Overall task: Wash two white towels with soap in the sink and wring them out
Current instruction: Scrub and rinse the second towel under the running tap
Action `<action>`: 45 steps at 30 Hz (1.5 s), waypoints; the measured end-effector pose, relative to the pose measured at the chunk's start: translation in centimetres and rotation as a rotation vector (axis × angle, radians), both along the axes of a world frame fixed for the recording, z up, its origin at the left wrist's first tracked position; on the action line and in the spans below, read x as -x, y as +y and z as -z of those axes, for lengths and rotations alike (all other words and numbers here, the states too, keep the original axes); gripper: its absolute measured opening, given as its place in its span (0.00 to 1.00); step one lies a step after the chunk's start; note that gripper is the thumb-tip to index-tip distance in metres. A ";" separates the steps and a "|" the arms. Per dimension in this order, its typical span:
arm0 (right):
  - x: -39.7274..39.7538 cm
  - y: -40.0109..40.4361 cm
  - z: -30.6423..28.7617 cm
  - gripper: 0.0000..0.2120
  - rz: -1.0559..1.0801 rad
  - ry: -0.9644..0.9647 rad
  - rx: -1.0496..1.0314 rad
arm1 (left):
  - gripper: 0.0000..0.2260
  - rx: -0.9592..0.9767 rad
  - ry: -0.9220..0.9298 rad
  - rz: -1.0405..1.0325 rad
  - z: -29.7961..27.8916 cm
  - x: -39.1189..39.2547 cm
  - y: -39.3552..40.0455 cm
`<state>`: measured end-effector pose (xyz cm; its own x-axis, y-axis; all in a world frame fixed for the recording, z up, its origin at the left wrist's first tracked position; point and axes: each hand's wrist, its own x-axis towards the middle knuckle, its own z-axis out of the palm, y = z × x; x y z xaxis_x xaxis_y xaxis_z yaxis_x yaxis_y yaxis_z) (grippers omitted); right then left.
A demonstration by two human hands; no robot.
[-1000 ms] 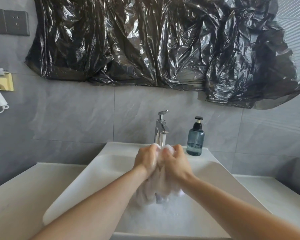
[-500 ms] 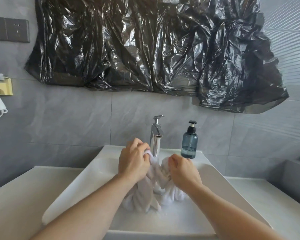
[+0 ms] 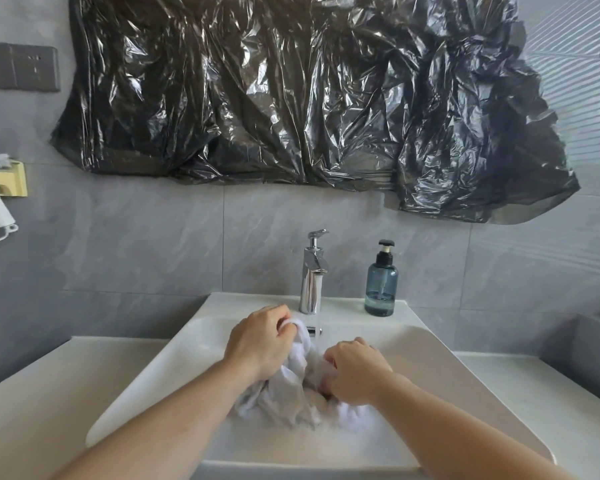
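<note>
Both hands are working in the white sink (image 3: 174, 372), which is sitting in the desk (image 3: 45, 393) against its back edge. The left hand (image 3: 258, 342) is gripping a raised fold of white towel (image 3: 291, 386) with curled fingers, holding it up near the back wall of the basin. The right hand (image 3: 355, 370) is lying lower and closer to the middle, its fingers curled down into the bunched wet cloth and gripping it. The towel mass is hanging and pooling between and below the two hands, its lower part lying in foamy water (image 3: 291, 441) on the basin floor; whether this is one towel or two cannot be told. A stream of water is running from the chrome faucet (image 3: 312, 271) at the sink's back rim, falling just between the hands onto the cloth. A blue soap pump bottle (image 3: 381, 282) is standing upright on the back rim, right of the faucet. Black plastic sheeting (image 3: 291, 91) is hanging on the grey tiled wall above.
</note>
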<state>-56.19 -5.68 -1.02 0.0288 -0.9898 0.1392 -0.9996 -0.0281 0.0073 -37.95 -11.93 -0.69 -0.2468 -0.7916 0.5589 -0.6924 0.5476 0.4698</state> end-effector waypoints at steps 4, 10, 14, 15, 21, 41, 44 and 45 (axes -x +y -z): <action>0.6 -0.6 -0.6 0.08 0.092 -0.378 0.232 | 0.08 0.050 -0.102 0.023 -0.1 0.3 0.6; 2.1 0.1 -2.4 0.11 0.162 -0.771 0.649 | 0.11 0.225 0.148 -0.174 -1.5 -0.7 0.2; 2.2 0.4 -2.5 0.15 0.136 -0.638 0.500 | 0.10 -0.026 0.130 -0.076 -1.6 -1.5 0.1; 2.0 0.4 -2.1 0.13 0.127 -0.586 0.387 | 0.11 -0.132 0.056 -0.014 -1.5 -1.5 0.3; 1.4 0.7 -1.4 0.23 0.061 -0.412 -0.084 | 0.15 -0.513 -0.133 0.231 -0.7 -0.6 1.0; 1.2 0.6 -1.8 0.09 0.269 -0.758 0.477 | 0.29 -0.762 -0.175 0.179 0.5 -1.2 -0.1; 1.5 0.7 -2.2 0.09 0.375 -0.826 0.504 | 0.19 -0.713 -0.128 0.226 0.6 -0.3 -0.1; 1.6 0.7 -2.1 0.09 0.380 -0.781 0.487 | 0.14 -0.635 -0.152 0.220 0.6 -0.1 0.0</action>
<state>-57.79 -4.98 1.09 -0.5511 -0.7441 0.3776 -0.6709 0.1260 -0.7307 -37.84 -11.95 -1.28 -0.4783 -0.8768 -0.0503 -0.6800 0.3335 0.6530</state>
